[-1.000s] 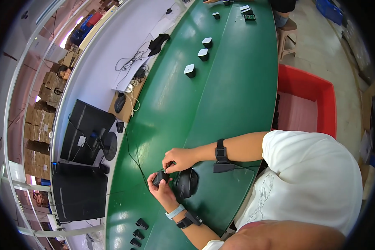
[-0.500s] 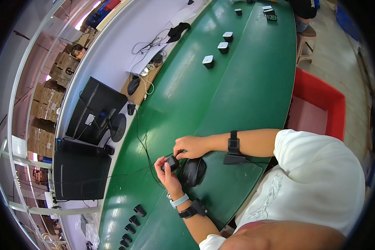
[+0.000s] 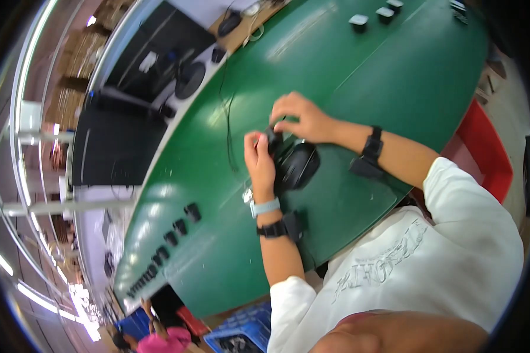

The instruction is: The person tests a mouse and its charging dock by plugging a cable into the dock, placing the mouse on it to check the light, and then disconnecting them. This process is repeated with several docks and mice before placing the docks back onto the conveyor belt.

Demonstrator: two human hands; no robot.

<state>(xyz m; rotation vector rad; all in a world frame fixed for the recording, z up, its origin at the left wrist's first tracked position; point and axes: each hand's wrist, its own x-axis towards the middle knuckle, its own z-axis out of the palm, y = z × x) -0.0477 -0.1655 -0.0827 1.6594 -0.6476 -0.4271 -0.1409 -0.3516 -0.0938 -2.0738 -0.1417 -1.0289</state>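
Note:
In my left hand is a small black box-shaped piece, gripped between thumb and fingers. My right hand reaches in from the right, its bent fingers and thumb closed at the upper end of that same piece. Blur and the fingers hide what exactly the right fingertips pinch. Just below, between my two forearms, a larger rounded black device rests on the green table. Both wrists carry black straps, and the left one also has a pale band.
A row of small black pieces lines the left part of the table. Black-and-white cubes stand at the far side. Monitors, a black cable and a mouse are left. A red bin is right; a blue crate below.
The view has swung, so the table and hands sit higher in it and more of the left row shows. My left hand still holds the black piece; my right fingers are arched more over it.

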